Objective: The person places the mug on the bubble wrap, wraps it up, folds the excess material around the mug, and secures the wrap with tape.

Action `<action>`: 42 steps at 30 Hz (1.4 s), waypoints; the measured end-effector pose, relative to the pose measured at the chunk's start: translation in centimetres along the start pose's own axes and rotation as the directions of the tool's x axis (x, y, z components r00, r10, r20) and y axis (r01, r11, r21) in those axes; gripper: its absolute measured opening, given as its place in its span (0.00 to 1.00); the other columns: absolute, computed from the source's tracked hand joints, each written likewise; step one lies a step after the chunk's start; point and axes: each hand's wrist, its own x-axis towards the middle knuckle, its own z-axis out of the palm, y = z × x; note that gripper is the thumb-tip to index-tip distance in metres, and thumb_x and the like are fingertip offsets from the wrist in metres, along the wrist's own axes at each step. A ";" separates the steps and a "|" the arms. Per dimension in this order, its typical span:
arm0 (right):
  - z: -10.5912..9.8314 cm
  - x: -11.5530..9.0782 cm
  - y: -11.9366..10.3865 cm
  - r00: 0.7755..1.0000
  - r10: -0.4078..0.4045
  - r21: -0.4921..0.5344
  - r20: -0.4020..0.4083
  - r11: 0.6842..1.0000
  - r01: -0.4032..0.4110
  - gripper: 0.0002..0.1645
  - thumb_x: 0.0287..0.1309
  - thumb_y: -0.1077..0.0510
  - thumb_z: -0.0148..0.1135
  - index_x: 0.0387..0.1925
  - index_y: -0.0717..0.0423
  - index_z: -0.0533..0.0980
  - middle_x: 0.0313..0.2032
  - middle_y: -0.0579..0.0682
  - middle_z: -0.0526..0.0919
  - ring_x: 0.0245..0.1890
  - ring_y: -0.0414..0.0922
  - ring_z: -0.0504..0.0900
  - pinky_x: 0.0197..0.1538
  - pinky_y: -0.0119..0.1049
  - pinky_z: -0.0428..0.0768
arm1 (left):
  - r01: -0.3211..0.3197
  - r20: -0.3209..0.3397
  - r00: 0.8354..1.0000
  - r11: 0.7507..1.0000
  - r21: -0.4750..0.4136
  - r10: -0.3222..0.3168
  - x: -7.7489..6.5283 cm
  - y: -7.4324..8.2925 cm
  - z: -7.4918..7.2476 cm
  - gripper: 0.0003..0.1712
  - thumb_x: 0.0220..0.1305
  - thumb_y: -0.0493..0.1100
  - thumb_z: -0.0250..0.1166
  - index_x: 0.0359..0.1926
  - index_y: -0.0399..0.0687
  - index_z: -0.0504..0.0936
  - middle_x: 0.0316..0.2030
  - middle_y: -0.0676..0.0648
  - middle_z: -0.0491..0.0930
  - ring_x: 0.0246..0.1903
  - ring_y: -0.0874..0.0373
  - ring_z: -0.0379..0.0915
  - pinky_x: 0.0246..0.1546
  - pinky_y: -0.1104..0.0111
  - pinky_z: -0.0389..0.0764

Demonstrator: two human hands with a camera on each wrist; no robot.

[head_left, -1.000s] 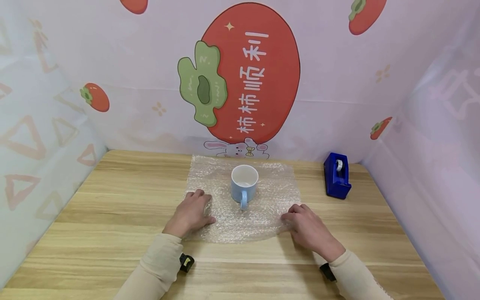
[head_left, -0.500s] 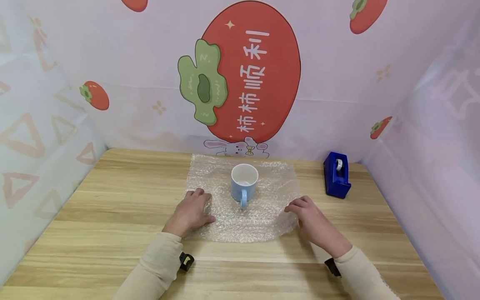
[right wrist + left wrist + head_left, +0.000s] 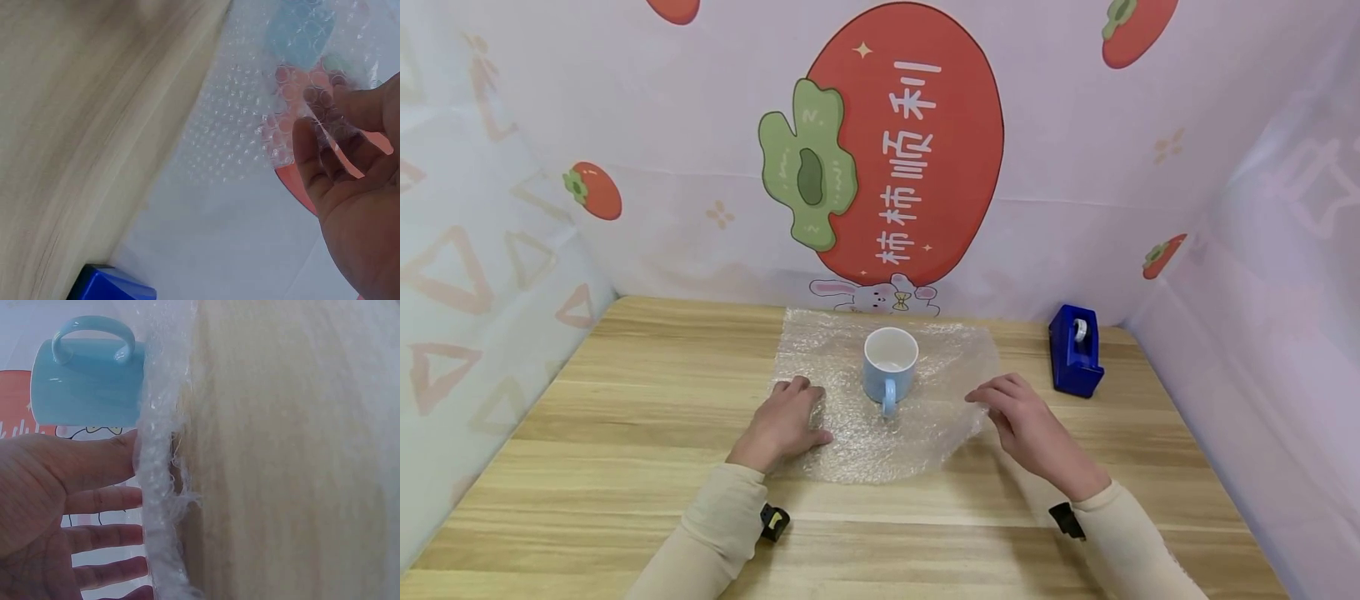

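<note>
Your right hand (image 3: 1030, 429) is lifting higher than before, pinching the near right corner of the bubble wrap (image 3: 861, 457). Your left hand (image 3: 782, 423) is resting spread on its left side; the mug (image 3: 882, 379) is standing between.

**Cloth-sided booth around a table**

This looks like a makeshift work booth; whether it stands in a home, office or studio cannot be told. A pale printed backdrop (image 3: 685, 108) hangs behind the far edge of a wood-grain table (image 3: 587, 483), bearing a big red fruit (image 3: 958, 133) and cartoon rabbit (image 3: 868, 298). More hangings (image 3: 1262, 350) flank its left and right edges. Bubble wrap (image 3: 850, 462) and, near the far right corner, a blue tape dispenser (image 3: 1067, 371) suggest a workspot.
</note>
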 end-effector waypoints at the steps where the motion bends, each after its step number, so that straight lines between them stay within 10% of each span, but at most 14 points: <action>1: 0.0 0.1 0.0 1.000 -0.007 0.007 -0.008 1.000 0.007 0.28 0.47 0.85 0.62 0.46 0.57 0.83 0.44 0.48 0.84 0.48 0.49 0.78 0.46 0.47 0.82 | 0.001 0.001 1.000 1.000 -0.001 -0.001 0.0 0.0 0.0 0.40 0.55 0.50 0.78 0.63 0.34 0.76 0.62 0.31 0.70 0.63 0.31 0.64 0.61 0.43 0.71; 7: 0.1 0.6 0.1 0.997 -0.048 0.038 -0.056 0.998 0.051 0.34 0.39 0.87 0.61 0.47 0.57 0.81 0.44 0.48 0.82 0.49 0.49 0.79 0.47 0.47 0.81 | 0.006 0.006 1.000 1.000 -0.007 -0.006 0.0 0.0 0.1 0.40 0.55 0.50 0.78 0.63 0.34 0.76 0.62 0.31 0.70 0.64 0.31 0.63 0.62 0.43 0.71; 13: -0.1 0.9 -0.1 0.998 -0.030 0.059 -0.055 0.998 0.033 0.28 0.43 0.79 0.73 0.46 0.56 0.82 0.45 0.48 0.81 0.50 0.48 0.78 0.48 0.48 0.81 | 0.001 0.007 1.000 1.000 -0.005 -0.001 0.0 0.1 0.0 0.40 0.55 0.50 0.78 0.63 0.33 0.76 0.63 0.31 0.70 0.63 0.31 0.64 0.61 0.42 0.71; 42: 0.0 7.3 -1.0 0.996 -0.012 0.125 -0.090 0.992 0.023 0.14 0.61 0.70 0.67 0.45 0.53 0.82 0.43 0.46 0.84 0.49 0.48 0.76 0.52 0.47 0.77 | -0.011 -0.009 1.000 1.000 0.001 0.011 -0.2 0.2 -0.2 0.39 0.53 0.50 0.79 0.61 0.34 0.78 0.60 0.31 0.72 0.61 0.31 0.66 0.59 0.43 0.73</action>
